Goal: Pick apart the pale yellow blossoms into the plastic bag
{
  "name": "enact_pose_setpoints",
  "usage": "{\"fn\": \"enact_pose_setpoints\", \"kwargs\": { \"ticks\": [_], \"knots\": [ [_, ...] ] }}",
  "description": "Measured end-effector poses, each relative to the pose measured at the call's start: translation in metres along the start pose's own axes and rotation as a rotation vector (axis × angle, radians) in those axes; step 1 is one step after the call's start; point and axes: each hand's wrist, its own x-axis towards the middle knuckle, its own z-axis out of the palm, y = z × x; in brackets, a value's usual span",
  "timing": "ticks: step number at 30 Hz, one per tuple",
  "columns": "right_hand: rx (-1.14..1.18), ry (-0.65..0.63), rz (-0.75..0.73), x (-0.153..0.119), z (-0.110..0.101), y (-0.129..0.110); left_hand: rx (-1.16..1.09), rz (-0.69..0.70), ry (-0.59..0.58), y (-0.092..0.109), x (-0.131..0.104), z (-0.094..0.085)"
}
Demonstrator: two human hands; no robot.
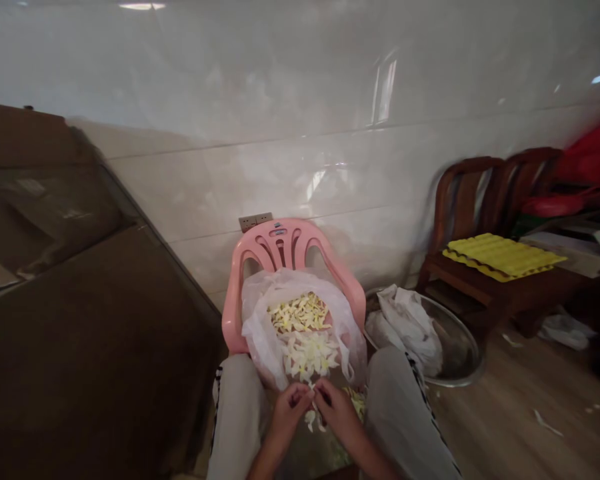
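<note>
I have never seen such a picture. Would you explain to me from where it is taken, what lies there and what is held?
There is no machine: these are a person's bare left hand and right hand. The one picture comes from a camera worn on that person's head, looking forward and down. The hands meet and seem to pinch a pale piece, too small to name. In front, a pink plastic chair carries an open whitish bag. In or on it lie two heaps of what look like petals: a yellowish heap farther away, a whiter heap nearer the hands.
</note>
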Motion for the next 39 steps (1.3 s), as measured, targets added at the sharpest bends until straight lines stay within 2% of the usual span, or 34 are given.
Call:
{"fn": "enact_pose_setpoints", "kwargs": {
  "ticks": [12, 18, 21, 27, 31, 33, 39],
  "knots": [
    [-0.008, 0.004, -0.032, 0.0, 0.0, -0.001, 0.048, 0.028, -0.007, 0.008, -0.002, 0.001],
    [-0.093, 0.113, -0.064, 0.002, 0.002, 0.003, 0.068, 0.022, 0.017, 0.007, -0.002, 0.004],
    [-0.105, 0.103, -0.043, 0.003, 0.002, 0.004, 0.09, 0.019, 0.027, 0.006, -0.001, 0.003],
    [0.087, 0.015, 0.032, 0.003, 0.0, -0.003, 0.141, 0.073, 0.085, 0.0, 0.001, -0.002],
    [0.24, -0.017, 0.147, 0.004, -0.002, -0.007, 0.157, 0.081, 0.098, -0.001, 0.002, -0.004],
    [0.27, -0.027, 0.189, 0.005, -0.002, -0.007, 0.158, 0.078, 0.096, 0.0, 0.002, -0.003],
    [0.269, 0.001, 0.191, 0.007, -0.001, 0.001, 0.178, 0.062, 0.105, 0.002, 0.002, -0.002]
  ]
}}
